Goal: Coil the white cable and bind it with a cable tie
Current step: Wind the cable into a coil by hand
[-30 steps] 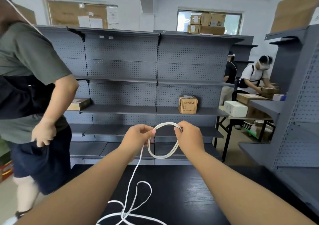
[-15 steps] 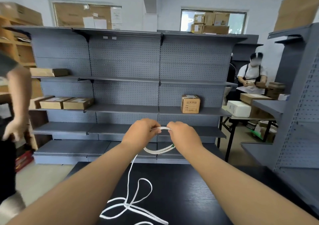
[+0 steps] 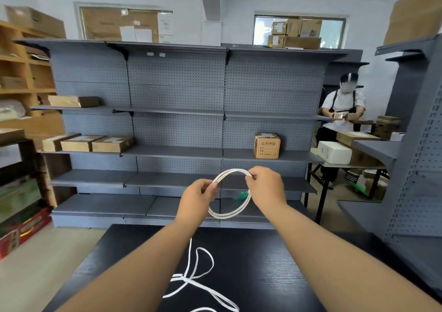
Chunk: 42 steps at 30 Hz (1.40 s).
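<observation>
In the frame's centre, the left hand (image 3: 198, 198) and right hand (image 3: 265, 187) are each pinching the white cable (image 3: 229, 215), looped about 2 turns; slack is trailing onto the black table (image 3: 275, 264) below. Judging: each new turn should be matching that loop's size.

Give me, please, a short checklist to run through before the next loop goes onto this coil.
1. Left hand grip on the coil: ok, pinches its upper left.
2. Right hand grip: ok, pinches the top right.
3. Loops lying together: ok, side by side.
4. Loose cable free to feed: cannot tell, it crosses itself on the table.
5. Cable tie ready: cannot tell, green bit by the coil is blurred.
</observation>
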{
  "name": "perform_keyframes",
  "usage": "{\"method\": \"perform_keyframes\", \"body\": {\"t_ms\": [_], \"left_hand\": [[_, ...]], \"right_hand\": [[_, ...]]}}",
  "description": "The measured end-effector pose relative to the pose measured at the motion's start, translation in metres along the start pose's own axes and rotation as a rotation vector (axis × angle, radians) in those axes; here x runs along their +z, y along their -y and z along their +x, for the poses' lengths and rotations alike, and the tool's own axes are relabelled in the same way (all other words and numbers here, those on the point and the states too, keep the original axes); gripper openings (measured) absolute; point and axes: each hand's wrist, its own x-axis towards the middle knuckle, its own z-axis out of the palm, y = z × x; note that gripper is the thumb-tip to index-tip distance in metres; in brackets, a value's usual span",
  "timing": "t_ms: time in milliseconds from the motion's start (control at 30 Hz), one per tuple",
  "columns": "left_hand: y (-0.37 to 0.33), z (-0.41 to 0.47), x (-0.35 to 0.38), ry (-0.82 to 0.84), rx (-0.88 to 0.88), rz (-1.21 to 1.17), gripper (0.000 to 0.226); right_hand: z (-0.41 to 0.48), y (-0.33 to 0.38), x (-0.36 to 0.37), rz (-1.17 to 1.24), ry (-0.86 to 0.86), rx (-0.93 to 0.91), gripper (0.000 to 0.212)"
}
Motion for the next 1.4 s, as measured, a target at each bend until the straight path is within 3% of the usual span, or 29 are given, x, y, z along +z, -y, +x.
{"method": "perform_keyframes", "body": {"t_ms": [300, 567, 700, 833, 1033, 1400], "left_hand": [[-0.007, 0.010, -0.016, 0.026, -0.021, -0.105, 0.009], [-0.028, 0.030, -0.038, 0.103, 0.228, 0.323, 0.008], [-0.039, 0.033, -0.044, 0.169, 0.310, 0.490, 0.012], [-0.045, 0.035, -0.048, 0.188, 0.365, 0.587, 0.017], [-0.032, 0.030, -0.042, 0.087, 0.328, 0.410, 0.016], [-0.007, 0.016, -0.029, 0.045, 0.098, -0.126, 0.005]], "right_hand": [[0.000, 0.000, 0.001, 0.086, -0.004, 0.080, 0.016], [-0.007, 0.015, 0.003, -0.014, 0.082, -0.092, 0.010], [-0.011, 0.027, 0.006, -0.160, 0.119, -0.265, 0.014], [-0.011, 0.032, 0.009, -0.215, 0.097, -0.316, 0.020], [-0.009, 0.035, 0.012, -0.159, 0.026, -0.265, 0.021], [0.007, 0.021, 0.011, 0.306, -0.089, 0.112, 0.013]]}}
